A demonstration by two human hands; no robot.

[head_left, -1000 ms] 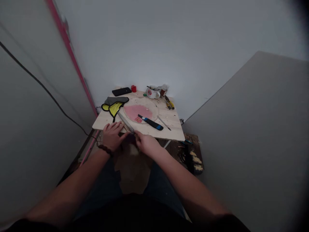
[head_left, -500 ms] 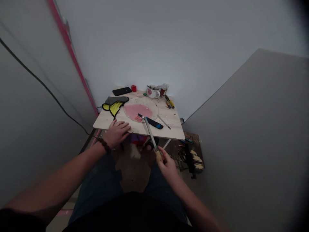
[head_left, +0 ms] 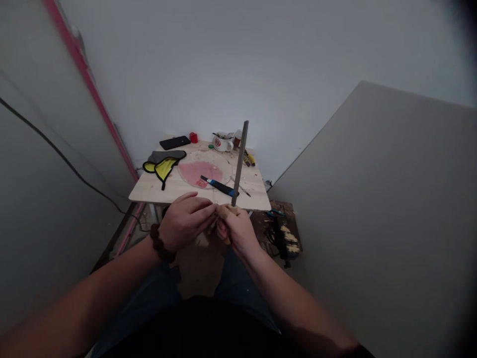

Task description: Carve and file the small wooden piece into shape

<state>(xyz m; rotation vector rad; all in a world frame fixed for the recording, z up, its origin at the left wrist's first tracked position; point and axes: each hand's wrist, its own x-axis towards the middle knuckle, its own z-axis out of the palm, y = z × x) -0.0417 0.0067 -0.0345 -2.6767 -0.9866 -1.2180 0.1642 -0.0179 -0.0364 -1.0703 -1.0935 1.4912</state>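
My right hand (head_left: 236, 229) grips the wooden handle of a long metal file (head_left: 239, 164), whose blade stands nearly upright in front of the table. My left hand (head_left: 184, 223), with a bead bracelet on the wrist, is curled close beside it; its fingers meet the right hand at a small pale piece that I cannot make out. Both hands hover just in front of the near edge of the small wooden table (head_left: 156, 189). On the table lie a round board with a pink patch (head_left: 203, 170) and a black and blue knife (head_left: 219, 186).
A yellow and black cloth (head_left: 163, 166), a black phone (head_left: 174, 142), a red cap (head_left: 193, 137), a mug (head_left: 222, 143) and yellow-handled tools (head_left: 249, 159) are on the table. Grey panels flank both sides. Tools lie on the floor at right (head_left: 281, 236).
My right hand lifted the file from low right up to an upright pose. My left hand left the table edge and came to the right hand.
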